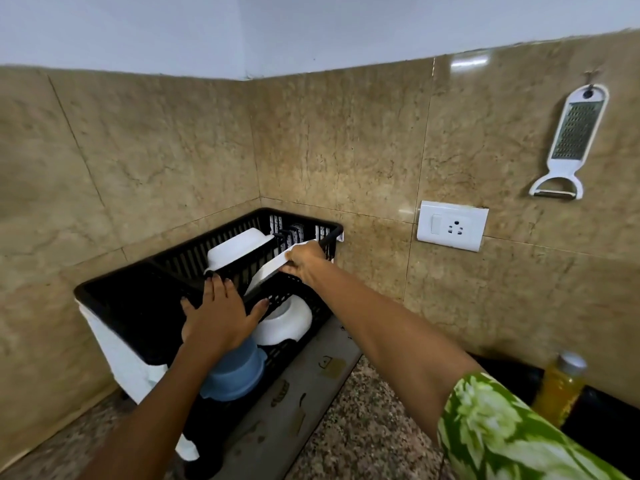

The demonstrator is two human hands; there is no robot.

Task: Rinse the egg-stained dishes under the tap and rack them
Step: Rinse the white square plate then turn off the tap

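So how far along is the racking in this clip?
Done: two white bowls and a blue container sit in the black rack. In hand: the right hand slots a white plate in while the left hand steadies the rack. Left: releasing it; no sink in view.

You are working in soft, even indoor light, bright enough on the tiled wall (pixel 346 143), where a white glare patch sits near the top right. The inside of the black rack (pixel 138 306) falls into deep shadow with little detail. Your wide lens bends the wall lines, and the bottle (pixel 559 389) and sleeve (pixel 502 431) at the lower right look soft.
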